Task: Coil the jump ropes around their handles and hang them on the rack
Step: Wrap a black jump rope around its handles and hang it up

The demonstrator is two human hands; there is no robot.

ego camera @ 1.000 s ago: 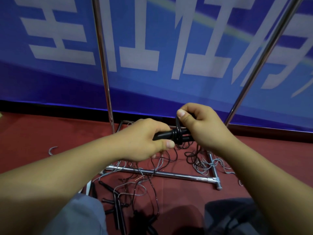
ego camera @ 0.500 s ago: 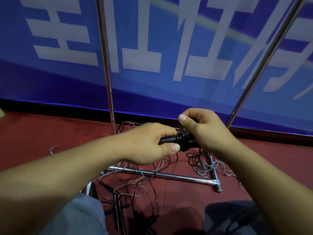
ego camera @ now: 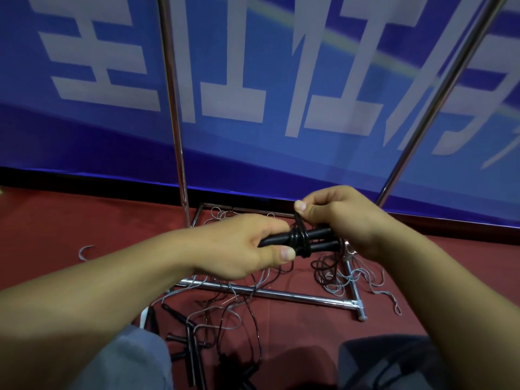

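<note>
Risk of wraps springing loose off paired black handles (ego camera: pixel 315 240), held above red floor (ego camera: pixel 42 229): left hand (ego camera: pixel 242 246) clenched round them, right hand (ego camera: pixel 337 218) pinching cord (ego camera: pixel 298 220), slack snagging on rack base (ego camera: pixel 281 294).

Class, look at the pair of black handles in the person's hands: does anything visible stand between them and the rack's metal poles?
Nothing visible does. The left hand grips the black handles; the right hand pinches the rope above its coils. Open space separates them from the rack poles. The top rail is out of frame.
</note>
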